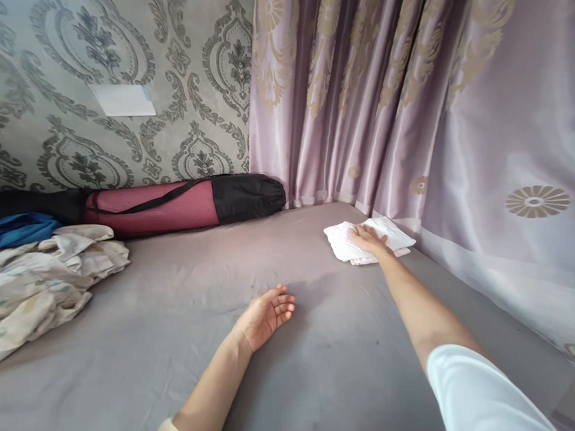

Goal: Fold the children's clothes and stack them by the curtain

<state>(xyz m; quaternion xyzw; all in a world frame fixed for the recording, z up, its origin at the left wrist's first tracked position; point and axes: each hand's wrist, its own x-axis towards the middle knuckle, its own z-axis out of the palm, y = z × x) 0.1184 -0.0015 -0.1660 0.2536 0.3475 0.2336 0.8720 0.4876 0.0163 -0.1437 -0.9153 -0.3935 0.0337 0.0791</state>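
Observation:
A folded white cloth (395, 233) lies on the grey bed sheet (203, 359) close to the curtain. My right hand (368, 237) rests on top of it, fingers stretched out and palm down. A second folded layer shows under its near edge. My left hand (268, 315) is held over the sheet to the left, palm turned inward and fingers loosely curved, with nothing in it.
A rolled mat in a pink and black bag (158, 205) lies along the patterned wall. Crumpled light printed fabric (43, 283) and a blue cloth (19, 230) are heaped at the left. Purple curtains (358, 98) hang down to the bed's edge on the right.

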